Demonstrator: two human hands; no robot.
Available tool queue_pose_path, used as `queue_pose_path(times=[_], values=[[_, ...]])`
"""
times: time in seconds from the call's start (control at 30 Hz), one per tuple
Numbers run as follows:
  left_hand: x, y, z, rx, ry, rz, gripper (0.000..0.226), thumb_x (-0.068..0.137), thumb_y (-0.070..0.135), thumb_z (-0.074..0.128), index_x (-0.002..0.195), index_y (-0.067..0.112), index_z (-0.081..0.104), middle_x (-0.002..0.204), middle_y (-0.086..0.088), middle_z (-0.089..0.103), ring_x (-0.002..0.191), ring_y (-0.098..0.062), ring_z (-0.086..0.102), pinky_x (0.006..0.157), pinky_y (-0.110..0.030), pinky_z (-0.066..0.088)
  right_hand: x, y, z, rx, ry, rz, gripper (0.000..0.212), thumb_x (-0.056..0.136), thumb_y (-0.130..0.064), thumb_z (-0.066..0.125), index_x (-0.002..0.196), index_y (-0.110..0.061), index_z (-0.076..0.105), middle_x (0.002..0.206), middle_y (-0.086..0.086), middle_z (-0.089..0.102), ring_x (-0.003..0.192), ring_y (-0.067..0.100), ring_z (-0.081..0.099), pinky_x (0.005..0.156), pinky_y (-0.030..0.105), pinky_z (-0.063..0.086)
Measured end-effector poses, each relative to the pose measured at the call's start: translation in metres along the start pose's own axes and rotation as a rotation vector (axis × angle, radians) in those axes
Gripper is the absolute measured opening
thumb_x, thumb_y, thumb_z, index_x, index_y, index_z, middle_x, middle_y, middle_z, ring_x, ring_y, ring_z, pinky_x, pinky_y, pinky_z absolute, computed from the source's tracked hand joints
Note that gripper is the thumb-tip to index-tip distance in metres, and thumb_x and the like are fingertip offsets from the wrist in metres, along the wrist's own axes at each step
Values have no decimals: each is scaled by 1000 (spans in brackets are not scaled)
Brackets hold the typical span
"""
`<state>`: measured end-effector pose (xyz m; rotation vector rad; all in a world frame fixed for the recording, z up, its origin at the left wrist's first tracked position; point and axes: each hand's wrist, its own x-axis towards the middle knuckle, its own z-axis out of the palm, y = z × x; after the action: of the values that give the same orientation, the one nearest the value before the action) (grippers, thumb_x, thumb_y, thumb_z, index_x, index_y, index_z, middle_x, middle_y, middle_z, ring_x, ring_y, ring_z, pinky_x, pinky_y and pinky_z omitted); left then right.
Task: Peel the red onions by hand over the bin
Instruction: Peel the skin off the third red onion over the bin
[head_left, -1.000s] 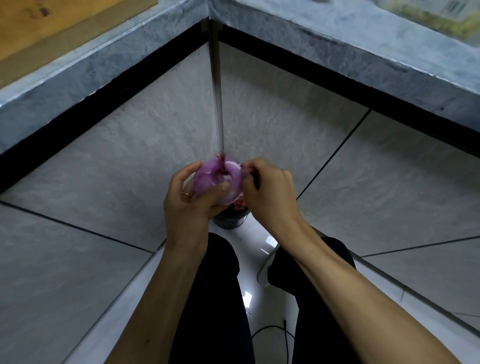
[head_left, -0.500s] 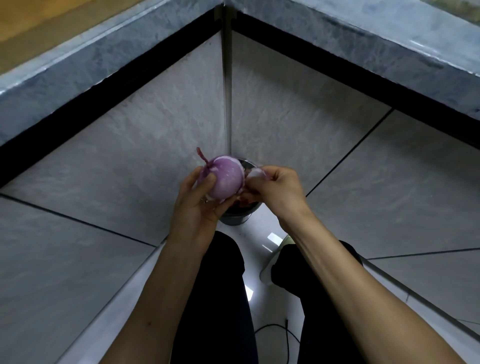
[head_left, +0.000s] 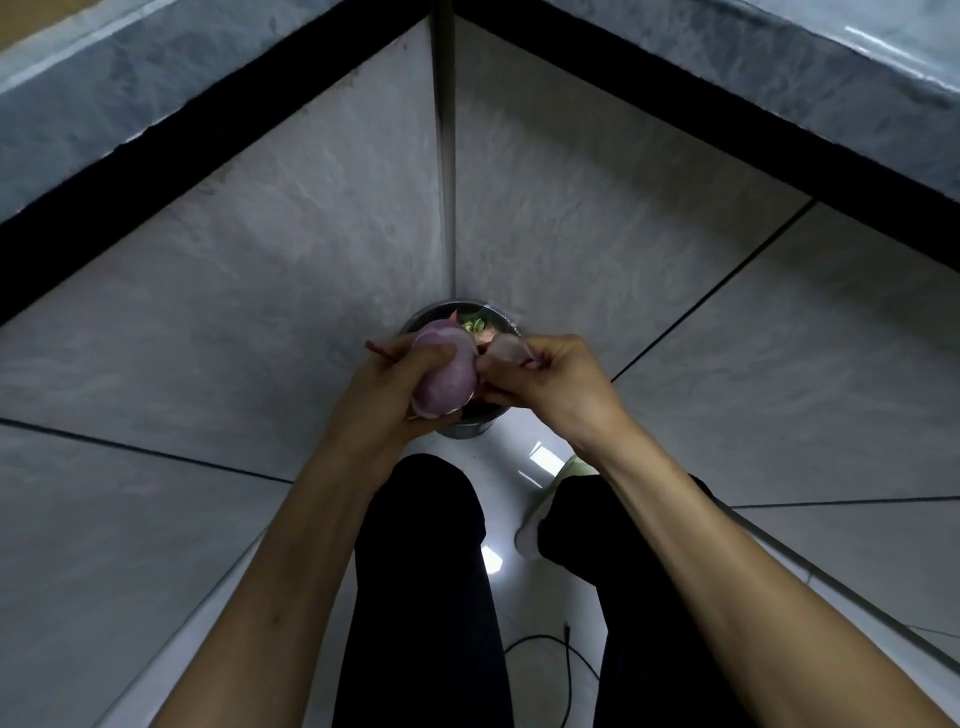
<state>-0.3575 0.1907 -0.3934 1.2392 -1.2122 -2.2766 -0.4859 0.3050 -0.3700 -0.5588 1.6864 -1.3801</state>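
My left hand (head_left: 387, 392) grips a purple red onion (head_left: 448, 374), its stem end pointing left. Fingers of my right hand (head_left: 550, 379) pinch a pale curl of onion skin (head_left: 506, 349) that still touches the onion's right side. Both hands hover directly above a small round metal bin (head_left: 462, 431) standing on the floor in the corner. Green and reddish scraps lie inside the bin; most of its opening is hidden by my hands and the onion.
Grey tiled walls (head_left: 260, 312) meet in a corner behind the bin, under a dark-edged stone countertop (head_left: 779, 67). My legs in black trousers (head_left: 426, 597) stand on a glossy white floor. A black cable (head_left: 561, 654) lies between my feet.
The view has tilted down and the bin's opening shows more. My right hand has pulled the flap of skin away to the right of the onion. The left hand has turned the onion.
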Motion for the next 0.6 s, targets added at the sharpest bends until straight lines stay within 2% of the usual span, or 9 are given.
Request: queue_pose_path(times=[0.07, 0.13, 0.17, 0.23, 0.3, 0.37, 0.47, 0.53, 0.6], values=[[-2, -3, 1, 18, -10, 2, 24, 84, 20, 75, 108, 16, 73, 101, -2, 76, 96, -16, 71, 75, -38, 62, 2, 4, -1, -96, 18, -54, 34, 87, 4, 68, 60, -17, 68, 55, -8, 62, 57, 8, 63, 69, 33, 61], [-4, -5, 6, 42, 16, 12, 17, 88, 18, 74, 106, 18, 73, 102, -1, 77, 96, -15, 72, 76, -39, 62, 2, 7, 0, -197, 41, -111, 46, 87, 10, 63, 52, -20, 64, 46, -11, 56, 49, -1, 53, 59, 23, 54], [-5, -5, 8, 46, 39, 25, 19, 87, 19, 75, 106, 18, 73, 103, 0, 77, 95, -15, 73, 72, -37, 62, 2, 7, 1, -254, 47, -142, 41, 86, 12, 61, 58, -17, 68, 46, -11, 57, 48, -2, 51, 56, 22, 49], [-5, -4, 10, 44, 86, 40, 31, 83, 20, 80, 111, 16, 71, 110, -3, 74, 94, -16, 73, 66, -34, 61, 2, 8, 3, -321, 57, -198, 25, 83, 11, 60, 78, -8, 75, 54, -11, 65, 54, 2, 56, 57, 29, 50], [-4, -3, 10, 33, 115, 37, 44, 76, 23, 87, 115, 13, 69, 119, -7, 71, 98, -19, 72, 68, -36, 61, 1, 8, 3, -288, 73, -188, 29, 81, 9, 60, 86, -13, 77, 64, -10, 71, 63, 7, 62, 64, 37, 56], [-3, -3, 11, 21, 122, 36, 55, 66, 28, 92, 114, 13, 68, 122, -10, 69, 100, -21, 72, 72, -40, 62, 2, 6, 2, -289, 79, -195, 31, 80, 10, 61, 83, -17, 76, 62, -6, 70, 61, 8, 62, 62, 39, 56], [-3, -5, 14, 43, 160, 34, 71, 52, 40, 91, 114, 14, 69, 122, -11, 69, 104, -23, 72, 75, -44, 62, 5, 3, 4, -382, 102, -202, 21, 76, 8, 65, 79, -10, 76, 62, 4, 69, 59, 8, 60, 58, 36, 55], [-3, -6, 17, 47, 167, 40, 62, 63, 35, 90, 117, 13, 68, 123, -11, 69, 106, -22, 71, 73, -42, 62, 7, 1, 5, -385, 153, -191, 21, 76, 7, 67, 82, -10, 78, 67, 4, 73, 62, 8, 64, 59, 31, 56], [-3, -6, 21, -1, 165, 30, 58, 66, 32, 88, 117, 10, 70, 119, -13, 72, 102, -21, 73, 69, -39, 61, 8, 1, 6, -392, 199, -210, 22, 74, 7, 66, 81, -9, 78, 70, 7, 74, 67, 14, 70, 61, 37, 58]])
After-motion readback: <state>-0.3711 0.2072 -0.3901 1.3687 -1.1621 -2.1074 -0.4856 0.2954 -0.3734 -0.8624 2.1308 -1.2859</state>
